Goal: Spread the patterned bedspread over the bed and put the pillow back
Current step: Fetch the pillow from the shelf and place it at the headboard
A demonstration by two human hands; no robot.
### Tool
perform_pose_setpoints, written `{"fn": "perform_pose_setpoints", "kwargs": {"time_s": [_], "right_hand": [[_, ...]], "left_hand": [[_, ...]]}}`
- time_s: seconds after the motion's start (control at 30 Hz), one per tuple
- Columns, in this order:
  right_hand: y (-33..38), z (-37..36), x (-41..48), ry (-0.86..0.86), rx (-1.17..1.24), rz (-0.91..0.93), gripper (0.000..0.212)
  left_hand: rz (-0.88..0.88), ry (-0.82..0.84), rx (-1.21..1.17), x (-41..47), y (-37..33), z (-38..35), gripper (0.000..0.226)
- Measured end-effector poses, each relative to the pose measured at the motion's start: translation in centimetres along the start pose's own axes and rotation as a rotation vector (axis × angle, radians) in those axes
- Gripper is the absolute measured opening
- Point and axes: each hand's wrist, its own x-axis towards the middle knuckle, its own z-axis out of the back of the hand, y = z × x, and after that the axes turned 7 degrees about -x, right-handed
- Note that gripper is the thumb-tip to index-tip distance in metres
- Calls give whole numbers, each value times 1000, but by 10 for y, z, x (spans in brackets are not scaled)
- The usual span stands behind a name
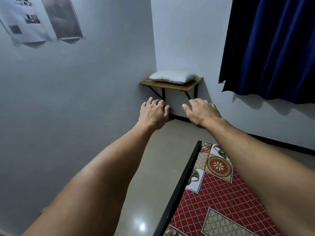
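A white pillow (173,76) lies on a small wooden wall shelf (185,86) in the room's far corner. Both my arms stretch out toward it. My left hand (154,113) hangs below the shelf's left bracket, fingers loosely bent, holding nothing. My right hand (202,112) is below the shelf's right bracket, fingers relaxed and empty. Neither hand touches the pillow. The patterned bedspread (219,193), red lattice with floral medallions, covers the bed at the lower right, flat up to the black bed frame (180,189).
A dark blue curtain (272,46) hangs at the upper right. Posters (40,19) hang on the grey left wall. A strip of glossy floor (153,167) runs between the left wall and the bed frame toward the shelf.
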Motion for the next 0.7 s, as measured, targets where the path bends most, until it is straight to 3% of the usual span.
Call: {"fn": "perform_pose_setpoints", "kwargs": {"time_s": [0.7], "right_hand": [[146,-20,147,-26,-52,92,61]], "left_hand": [[62,-30,28,82,165,12,53]]}}
